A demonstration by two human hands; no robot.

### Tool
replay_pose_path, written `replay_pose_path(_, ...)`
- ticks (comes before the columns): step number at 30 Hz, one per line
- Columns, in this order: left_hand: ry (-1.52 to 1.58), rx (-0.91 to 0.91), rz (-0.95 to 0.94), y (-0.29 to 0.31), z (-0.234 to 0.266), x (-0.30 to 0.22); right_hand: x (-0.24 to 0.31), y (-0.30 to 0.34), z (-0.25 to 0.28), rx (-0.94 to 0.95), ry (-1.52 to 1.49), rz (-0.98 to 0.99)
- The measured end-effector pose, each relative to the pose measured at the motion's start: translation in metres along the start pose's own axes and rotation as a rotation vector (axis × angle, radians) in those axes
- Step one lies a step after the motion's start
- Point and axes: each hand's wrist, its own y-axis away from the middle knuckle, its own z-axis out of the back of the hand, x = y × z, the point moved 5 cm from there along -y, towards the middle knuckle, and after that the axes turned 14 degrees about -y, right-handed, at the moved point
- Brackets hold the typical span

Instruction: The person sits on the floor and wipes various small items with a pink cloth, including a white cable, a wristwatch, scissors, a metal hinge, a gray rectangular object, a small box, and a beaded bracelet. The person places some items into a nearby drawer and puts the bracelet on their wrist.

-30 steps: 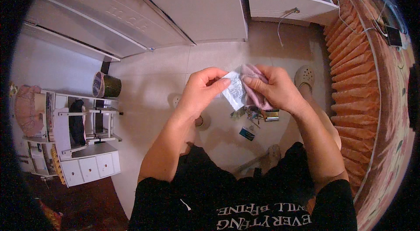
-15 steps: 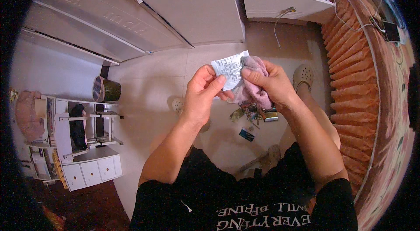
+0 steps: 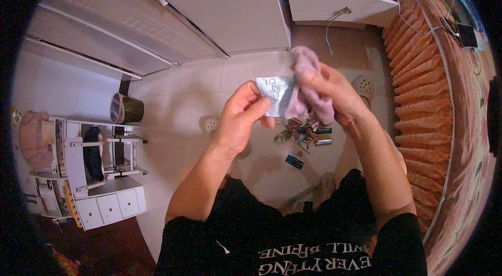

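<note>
A small pale sachet [image 3: 275,90] covered in fine print is pinched between the thumb and fingers of my left hand [image 3: 236,119]. My right hand [image 3: 339,89] grips a crumpled pink cloth [image 3: 308,102], which lies against the sachet's right edge and covers part of it. Both hands are raised above the floor. Below the cloth is a pile of small odds and ends [image 3: 302,135], partly hidden by it. A flat dark-blue packet or card [image 3: 295,160] lies on the tiles nearer to me.
An open drawer [image 3: 342,7] full of small items juts out at the far right, a cable dangling from its front. Beige cabinet doors [image 3: 157,20] stand at the far left. A waste bin [image 3: 126,108] and white shelf unit [image 3: 110,205] are left; an orange ruffled bedskirt [image 3: 421,119] is right.
My right hand has turned and shifted slightly right with the pink cloth, whose top now stands higher. The sachet in my left hand has tilted and moved a little lower.
</note>
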Motion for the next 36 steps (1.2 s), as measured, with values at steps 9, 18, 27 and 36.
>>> replay_pose_path(9,-0.267,-0.148,0.023,0.003,0.014,-0.004,0.0,-0.005,0.028,-0.26,-0.361,0.05)
replay_pose_path(18,-0.475,-0.371,-0.566,0.009,0.018,-0.03,0.036,0.003,0.032,-0.204,0.699,0.551)
replay_pose_path(27,-0.668,-0.272,-0.689,0.02,0.007,-0.047,0.034,0.001,0.038,-0.283,0.049,0.339)
replay_pose_path(36,-0.563,-0.384,-0.69,0.011,0.003,-0.03,0.012,-0.002,0.006,0.323,-0.717,-0.062)
